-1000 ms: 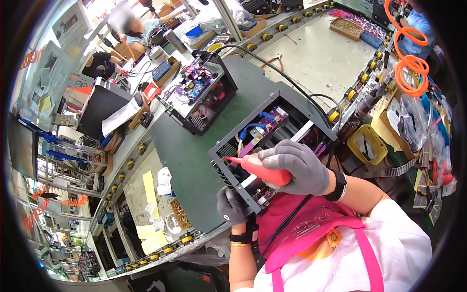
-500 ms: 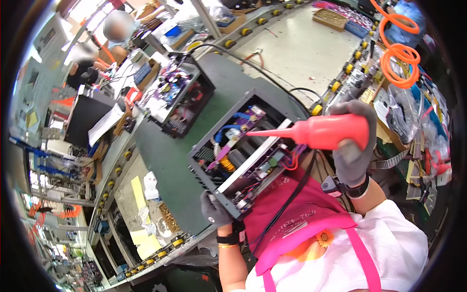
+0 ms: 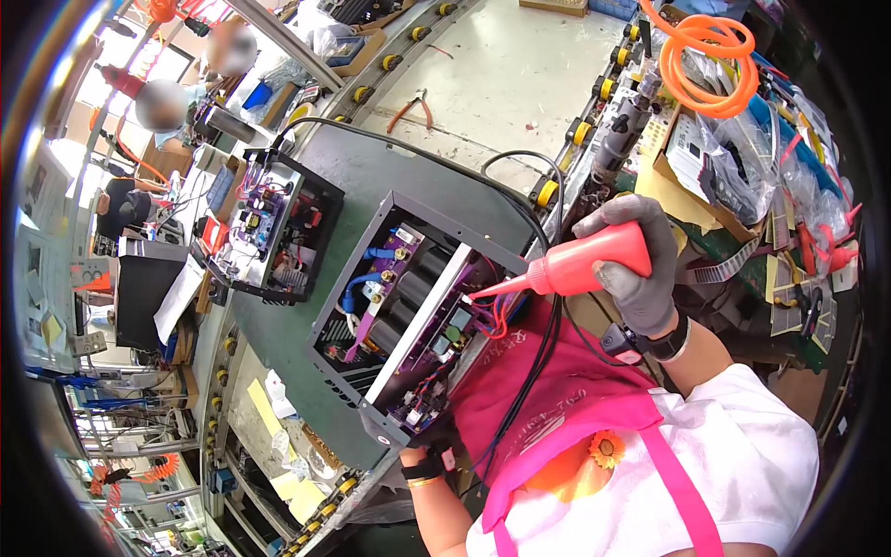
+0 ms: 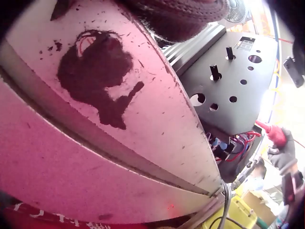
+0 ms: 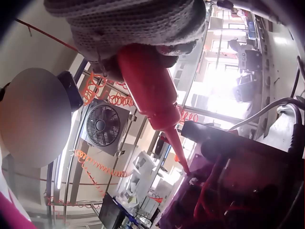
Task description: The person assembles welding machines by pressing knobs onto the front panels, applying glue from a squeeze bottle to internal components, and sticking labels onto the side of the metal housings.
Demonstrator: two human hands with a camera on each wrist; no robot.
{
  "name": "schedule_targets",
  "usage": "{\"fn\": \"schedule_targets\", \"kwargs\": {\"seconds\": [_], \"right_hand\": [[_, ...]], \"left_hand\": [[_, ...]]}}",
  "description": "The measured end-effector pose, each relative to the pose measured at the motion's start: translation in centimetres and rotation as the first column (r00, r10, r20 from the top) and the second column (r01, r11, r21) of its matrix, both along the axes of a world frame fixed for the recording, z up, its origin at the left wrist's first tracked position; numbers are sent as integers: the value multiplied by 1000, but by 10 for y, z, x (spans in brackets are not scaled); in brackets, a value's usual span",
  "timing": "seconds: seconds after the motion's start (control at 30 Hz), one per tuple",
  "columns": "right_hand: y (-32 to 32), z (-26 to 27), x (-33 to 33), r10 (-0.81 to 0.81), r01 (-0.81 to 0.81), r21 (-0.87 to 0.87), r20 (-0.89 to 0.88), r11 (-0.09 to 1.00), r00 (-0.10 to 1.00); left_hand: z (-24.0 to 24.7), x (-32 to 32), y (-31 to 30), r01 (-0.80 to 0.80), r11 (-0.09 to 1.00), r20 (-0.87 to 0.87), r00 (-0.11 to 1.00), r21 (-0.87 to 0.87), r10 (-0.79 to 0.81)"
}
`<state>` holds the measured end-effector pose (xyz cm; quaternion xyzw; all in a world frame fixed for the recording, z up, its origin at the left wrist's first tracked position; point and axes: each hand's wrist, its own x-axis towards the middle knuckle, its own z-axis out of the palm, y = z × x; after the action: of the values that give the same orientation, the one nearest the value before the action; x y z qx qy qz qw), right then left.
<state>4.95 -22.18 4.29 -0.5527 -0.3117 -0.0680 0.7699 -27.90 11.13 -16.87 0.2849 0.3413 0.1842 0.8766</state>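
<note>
My gloved right hand point(image 3: 661, 269) grips a red squeeze bottle point(image 3: 594, 260) with a long tapered nozzle. The nozzle tip points down at a purple circuit board point(image 3: 432, 348) inside an open black metal case point(image 3: 464, 226), close to some red wires point(image 3: 501, 320). In the right wrist view, the bottle point(image 5: 150, 90) tilts down with its tip right at the board. My gloved left hand point(image 3: 374, 430) is at the case's near-left corner, its fingers mostly hidden. A silver bar point(image 3: 418, 325) crosses the case, beside dark cylinders and blue cables.
Another open case point(image 3: 311, 227) with boards and wires stands to the left on the green mat point(image 3: 269, 325). Black cables point(image 3: 520, 190) run over the case's far side. Pliers point(image 3: 422, 111), a power screwdriver point(image 3: 624, 135) and an orange coiled hose point(image 3: 710, 65) lie beyond, near conveyor rollers point(image 3: 582, 132).
The right hand lifted the bottle away from the case's left side and brought its tip to the board on the near-right side. The view has shifted, and the left hand stays by the corner.
</note>
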Motion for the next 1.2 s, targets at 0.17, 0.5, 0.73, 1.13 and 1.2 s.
{"fn": "schedule_targets", "kwargs": {"seconds": [0.17, 0.5, 0.73, 1.13, 1.2], "right_hand": [[5, 1, -2, 21, -21, 12, -11, 1000, 1000], [3, 7, -5, -27, 55, -95, 277, 994, 961], [0, 7, -4, 14, 25, -136, 282, 990, 959], [0, 23, -4, 197, -110, 278, -306, 954, 931], [1, 24, -11, 148, -122, 173, -142, 977, 979]], "left_hand": [[30, 19, -27, 384, 898, 614, 769, -217, -180], [103, 50, -72, 245, 940, -257, 949, 235, -183], [57, 32, -52, 252, 873, 475, 879, -418, -26], [77, 41, -61, 91, 991, -110, 991, 101, -79], [82, 43, -62, 101, 950, -206, 978, 295, -40]]}}
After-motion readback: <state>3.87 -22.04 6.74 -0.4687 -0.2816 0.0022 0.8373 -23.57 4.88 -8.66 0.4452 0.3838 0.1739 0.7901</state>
